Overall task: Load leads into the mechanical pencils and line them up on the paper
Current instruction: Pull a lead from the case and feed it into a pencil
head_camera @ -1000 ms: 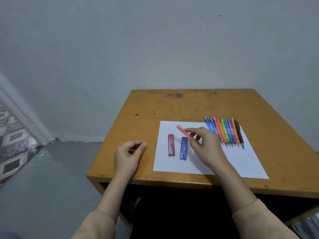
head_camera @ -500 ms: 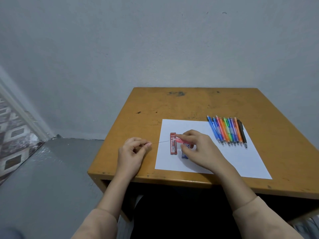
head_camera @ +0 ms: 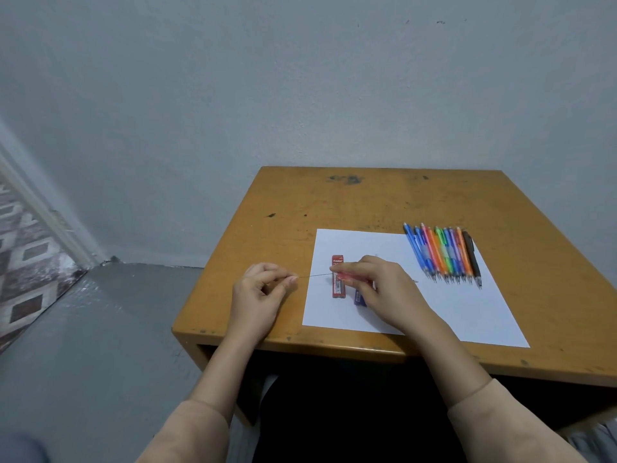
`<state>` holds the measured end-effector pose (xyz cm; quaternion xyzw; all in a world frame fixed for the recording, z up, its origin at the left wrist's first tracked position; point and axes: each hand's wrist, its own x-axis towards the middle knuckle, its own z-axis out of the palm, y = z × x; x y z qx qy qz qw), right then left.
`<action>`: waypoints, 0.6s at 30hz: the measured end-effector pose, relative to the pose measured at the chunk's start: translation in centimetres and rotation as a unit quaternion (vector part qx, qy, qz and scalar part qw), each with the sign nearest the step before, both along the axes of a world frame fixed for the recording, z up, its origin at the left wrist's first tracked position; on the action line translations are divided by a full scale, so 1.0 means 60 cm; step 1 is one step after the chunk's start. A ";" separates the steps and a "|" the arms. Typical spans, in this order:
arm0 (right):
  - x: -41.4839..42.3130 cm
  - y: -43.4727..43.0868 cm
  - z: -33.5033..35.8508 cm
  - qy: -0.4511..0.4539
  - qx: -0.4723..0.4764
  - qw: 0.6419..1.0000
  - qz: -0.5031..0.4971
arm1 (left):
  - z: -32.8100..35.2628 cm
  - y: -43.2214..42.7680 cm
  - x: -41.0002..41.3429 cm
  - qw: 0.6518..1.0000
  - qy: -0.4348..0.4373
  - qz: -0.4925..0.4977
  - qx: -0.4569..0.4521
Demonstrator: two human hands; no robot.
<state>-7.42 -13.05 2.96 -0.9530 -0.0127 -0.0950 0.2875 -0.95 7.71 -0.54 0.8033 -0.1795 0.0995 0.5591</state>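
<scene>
My left hand (head_camera: 263, 289) pinches a thin dark lead (head_camera: 314, 276) between thumb and forefinger, its far end at the tip of a pink mechanical pencil (head_camera: 347, 277). My right hand (head_camera: 384, 289) holds that pencil low over the white paper (head_camera: 450, 312), pointing left. A red lead case (head_camera: 338, 282) lies on the paper under the pencil. A blue lead case (head_camera: 360, 299) is mostly hidden beneath my right hand. Several coloured pencils (head_camera: 444, 253) lie side by side at the paper's far right.
The wooden table (head_camera: 367, 202) stands against a grey wall, with its left edge close to my left hand. A grey floor lies to the left, and a patterned carpet (head_camera: 26, 248) shows at the far left.
My right hand swung the pink pencil down and to the left over the red case. My left hand moved right, and the lead now bridges the gap to the pencil's tip.
</scene>
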 end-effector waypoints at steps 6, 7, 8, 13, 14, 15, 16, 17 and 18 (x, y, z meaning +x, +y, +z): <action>-0.001 0.001 -0.002 0.002 0.008 1.000 0.004 | -0.002 0.000 0.000 1.000 0.006 -0.004 -0.003; 0.000 0.002 -0.002 0.003 0.007 1.000 0.004 | -0.002 -0.001 0.001 1.000 0.008 -0.005 -0.003; 0.000 0.002 -0.003 0.005 0.007 1.000 0.004 | -0.001 -0.001 0.000 1.000 0.009 -0.006 -0.003; 0.001 0.010 0.000 0.016 0.001 1.000 0.009 | -0.001 -0.001 0.001 1.000 0.005 -0.011 0.006; 0.000 0.011 0.001 0.019 -0.002 1.000 0.009 | -0.002 0.000 0.001 1.000 0.005 -0.011 0.006; 0.000 0.011 0.002 0.020 -0.004 1.000 0.008 | -0.002 -0.001 0.001 1.000 0.005 -0.010 0.004; -0.001 0.011 0.002 0.021 -0.004 1.000 0.007 | -0.003 0.000 0.002 1.000 0.005 -0.010 0.002; -0.001 0.011 0.002 0.022 -0.003 1.000 0.006 | -0.003 -0.001 0.002 1.000 0.004 -0.010 0.001; -0.001 0.010 0.003 0.022 -0.002 1.000 0.004 | -0.003 0.000 0.002 1.000 0.003 -0.010 0.000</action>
